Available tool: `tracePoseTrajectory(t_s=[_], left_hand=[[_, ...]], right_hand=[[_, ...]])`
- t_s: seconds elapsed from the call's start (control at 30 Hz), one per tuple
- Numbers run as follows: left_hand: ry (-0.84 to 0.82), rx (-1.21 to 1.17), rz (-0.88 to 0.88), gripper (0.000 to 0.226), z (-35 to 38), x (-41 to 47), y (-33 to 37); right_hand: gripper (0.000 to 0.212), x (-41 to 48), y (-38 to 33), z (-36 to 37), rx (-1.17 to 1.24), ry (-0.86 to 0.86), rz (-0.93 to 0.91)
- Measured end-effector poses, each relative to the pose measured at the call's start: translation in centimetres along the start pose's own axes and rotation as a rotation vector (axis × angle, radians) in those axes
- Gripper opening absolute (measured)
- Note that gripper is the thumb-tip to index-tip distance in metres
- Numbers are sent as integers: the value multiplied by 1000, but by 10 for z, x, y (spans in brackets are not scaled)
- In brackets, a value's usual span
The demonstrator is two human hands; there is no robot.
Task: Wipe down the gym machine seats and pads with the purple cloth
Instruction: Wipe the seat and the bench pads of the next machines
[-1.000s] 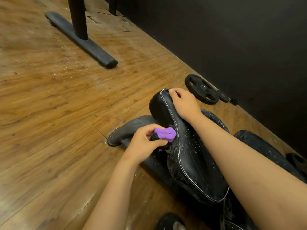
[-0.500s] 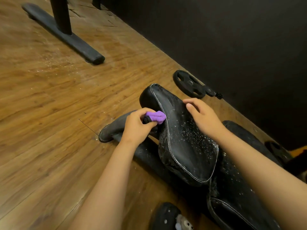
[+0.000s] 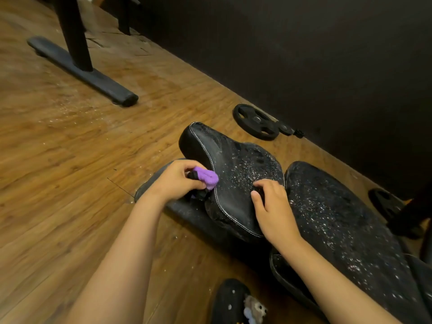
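The left hand (image 3: pixel 175 181) has its grip closed tight round a bunched, fuzzy purple cloth (image 3: pixel 207 178). The thumb lies over the top, so only a rounded wad pokes out on the grip's right. That wad presses against the left, stitched rim of the black vinyl saddle-shaped seat (image 3: pixel 236 169), about midway along it.

The seat's long axis runs from its wide rear, under the right hand, to a narrow rounded nose that points away from the left grip and slightly leftward. Its skin is glossy, edged with white stitching and speckled with white flecks, thickest on the wide half to the right of the cloth.

The right hand (image 3: pixel 274 209) lies on that wide rear, with the thumb stretched along the surface and the fingers bent, their tips near the rear edge. Whether its grip clasps that edge I cannot tell. Just beyond those fingers, across a thin gap, starts the long black back pad (image 3: pixel 346 220), equally flecked.

Under the left grip a dusty black base bar (image 3: pixel 187 212) lies on the wooden plank floor (image 3: pixel 58 164). Well beyond the seat's nose a round black weight plate (image 3: pixel 256 121) lies flat by the dark wall (image 3: pixel 304 54).
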State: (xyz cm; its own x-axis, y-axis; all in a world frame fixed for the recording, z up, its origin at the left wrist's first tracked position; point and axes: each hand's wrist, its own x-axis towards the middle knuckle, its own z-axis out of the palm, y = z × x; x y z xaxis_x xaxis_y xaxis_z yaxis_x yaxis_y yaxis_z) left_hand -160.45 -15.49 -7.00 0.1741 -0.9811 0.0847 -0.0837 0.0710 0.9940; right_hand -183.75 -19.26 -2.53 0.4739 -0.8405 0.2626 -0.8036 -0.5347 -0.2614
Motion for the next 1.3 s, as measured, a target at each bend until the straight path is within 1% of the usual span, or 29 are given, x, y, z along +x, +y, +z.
tracePoseTrajectory(t_s=[0.1, 0.13, 0.17, 0.2, 0.27, 0.33, 0.37, 0.47, 0.67, 0.77, 0.87, 0.93, 1.03, 1.17, 1.3], left_hand=[[331, 41, 60, 26, 15, 12, -4], [408, 36, 70, 23, 19, 14, -4], [443, 14, 76, 22, 21, 15, -6], [444, -21, 75, 23, 22, 15, -7], [372, -88, 39, 27, 21, 13, -13], [283, -132, -46, 28, 20, 5, -19], [270, -131, -78, 28, 22, -1, -22], [279, -109, -75, 30, 27, -19, -27], [274, -96, -61, 31, 40, -60, -16], [312, -70, -43, 28, 54, -77, -8], [361, -35, -20, 23, 79, -91, 4], [406, -17, -9, 22, 95, -98, 7], [443, -10, 25, 16, 113, -101, -2], [509, 53, 43, 14, 130, -105, -7], [482, 59, 76, 25, 150, -111, -1]], right_hand=[[28, -1, -3, 3, -40, 29, -2], [28, -1, -4, 4, -45, 36, 3], [27, -1, -4, 4, -47, 44, 10], [27, -1, -4, 5, -46, 49, 14], [26, -2, -4, 6, -43, 56, 16], [25, -2, -5, 5, -41, 63, 19], [25, -2, -6, 5, -45, 65, 19], [26, -2, -6, 5, -67, 63, 19], [29, -2, -5, 5, -116, 54, 0], [33, 3, 4, -2, -118, -10, -79], [30, 11, 27, -20, 14, -171, -149], [32, 8, 39, -26, 67, -240, -179], [38, 0, 43, -20, 44, -212, -202], [37, -2, 39, -19, 64, -185, -182], [37, -3, 39, -19, 80, -188, -179]])
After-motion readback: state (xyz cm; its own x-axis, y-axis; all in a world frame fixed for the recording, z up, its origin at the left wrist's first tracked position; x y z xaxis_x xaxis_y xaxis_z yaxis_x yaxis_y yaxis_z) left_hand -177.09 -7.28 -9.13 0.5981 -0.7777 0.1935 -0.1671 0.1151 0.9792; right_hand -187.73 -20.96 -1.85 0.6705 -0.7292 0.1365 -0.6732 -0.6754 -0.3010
